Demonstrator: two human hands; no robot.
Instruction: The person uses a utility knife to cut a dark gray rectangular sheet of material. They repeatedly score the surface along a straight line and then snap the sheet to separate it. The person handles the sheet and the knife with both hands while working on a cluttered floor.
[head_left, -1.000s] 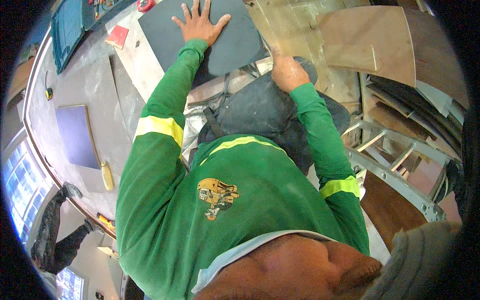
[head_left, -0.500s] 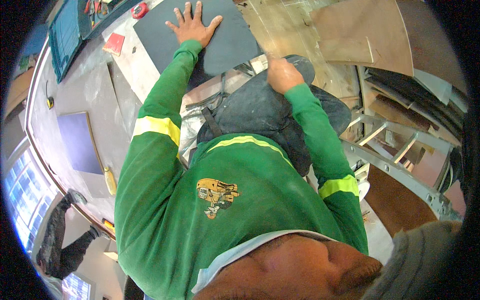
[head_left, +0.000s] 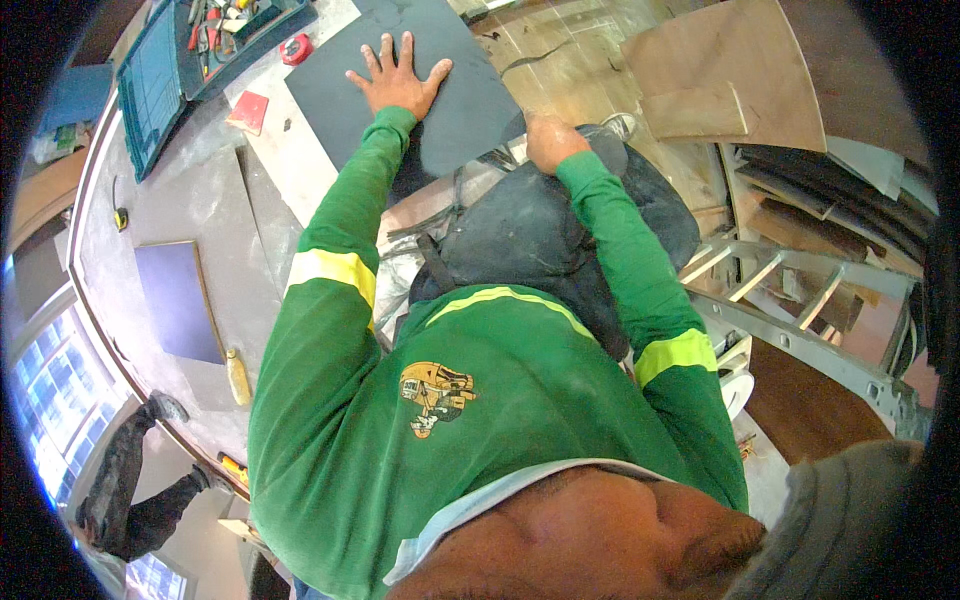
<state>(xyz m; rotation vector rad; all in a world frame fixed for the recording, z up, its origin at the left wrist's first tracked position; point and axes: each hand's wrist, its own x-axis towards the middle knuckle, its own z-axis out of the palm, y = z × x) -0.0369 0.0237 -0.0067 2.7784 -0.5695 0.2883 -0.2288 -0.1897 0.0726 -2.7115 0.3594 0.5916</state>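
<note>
My left hand lies flat with its fingers spread on a dark grey rectangular panel. The panel rests on a pale surface in front of me. My right hand is closed at the panel's near right corner, above my dark-trousered knee. Whatever my right fingers hold is hidden behind the hand. Left of the panel lie a red flat piece and a red tape measure.
A blue toolbox with hand tools stands far left. On the left are a framed panel and a yellow bottle. A ladder and brown boards are on the right. Another person's legs show lower left.
The view has shifted slightly, so most things sit lower and further right. My right hand has moved a little away from me along the panel's edge. My left hand stays on the panel.
</note>
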